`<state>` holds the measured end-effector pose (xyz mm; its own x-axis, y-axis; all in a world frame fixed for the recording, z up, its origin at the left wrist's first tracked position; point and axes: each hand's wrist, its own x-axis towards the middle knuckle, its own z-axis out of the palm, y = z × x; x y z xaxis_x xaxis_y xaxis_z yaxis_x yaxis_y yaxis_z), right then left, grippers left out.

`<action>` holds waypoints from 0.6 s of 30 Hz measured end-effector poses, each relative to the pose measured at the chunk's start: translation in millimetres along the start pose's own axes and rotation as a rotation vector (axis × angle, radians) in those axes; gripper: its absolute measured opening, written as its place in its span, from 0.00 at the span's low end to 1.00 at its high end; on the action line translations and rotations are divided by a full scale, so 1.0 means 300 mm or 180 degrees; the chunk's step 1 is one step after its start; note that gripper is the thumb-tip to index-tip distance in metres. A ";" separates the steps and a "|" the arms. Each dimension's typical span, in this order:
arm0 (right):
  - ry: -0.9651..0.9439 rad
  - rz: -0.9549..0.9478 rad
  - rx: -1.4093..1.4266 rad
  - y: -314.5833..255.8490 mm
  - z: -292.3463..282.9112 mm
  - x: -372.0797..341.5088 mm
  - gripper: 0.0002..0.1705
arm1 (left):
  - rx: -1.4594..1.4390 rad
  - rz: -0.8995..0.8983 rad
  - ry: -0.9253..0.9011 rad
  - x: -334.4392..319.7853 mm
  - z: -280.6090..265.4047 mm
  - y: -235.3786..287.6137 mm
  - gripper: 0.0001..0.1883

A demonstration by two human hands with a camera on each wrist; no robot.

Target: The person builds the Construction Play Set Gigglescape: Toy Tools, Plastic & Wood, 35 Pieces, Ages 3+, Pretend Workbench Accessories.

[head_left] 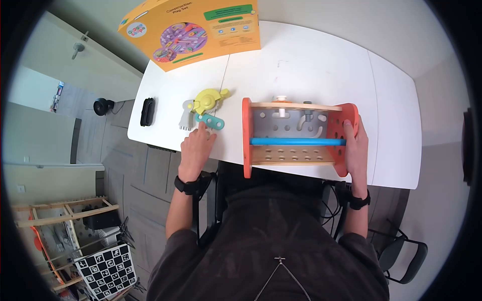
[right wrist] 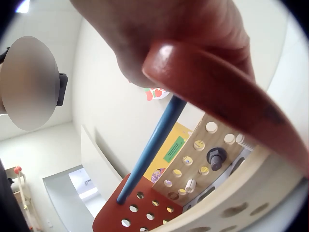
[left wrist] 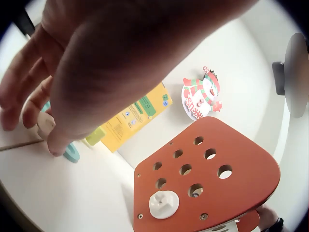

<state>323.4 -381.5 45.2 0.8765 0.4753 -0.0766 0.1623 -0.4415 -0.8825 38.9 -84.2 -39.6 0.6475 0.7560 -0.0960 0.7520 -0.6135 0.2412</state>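
The person's left hand (head_left: 196, 150) touches the teal strip (head_left: 216, 122), beside a yellow toy saw (head_left: 206, 102) on the white counter (head_left: 311, 60); whether its fingers pinch the strip cannot be told. The right hand (head_left: 357, 150) grips the red side of the toy workbench (head_left: 294, 142), thumb inside. An orange box (head_left: 226, 35) stands behind.

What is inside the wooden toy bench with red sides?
Inside the bench, a white round bolt and a grey hex-headed bolt protrude. Its blue round rod hides a strip behind it.
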 end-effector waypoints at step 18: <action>-0.0216 -0.0276 0.0106 0.033 -0.011 0.014 0.27 | -0.1482 0.2483 0.0942 -0.016 -0.196 0.444 0.22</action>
<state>330.0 -386.4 37.7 0.8269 0.5616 -0.0296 0.2199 -0.3714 -0.9020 128.6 -156.1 49.9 0.8401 0.2387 0.4871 -0.0444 -0.8647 0.5003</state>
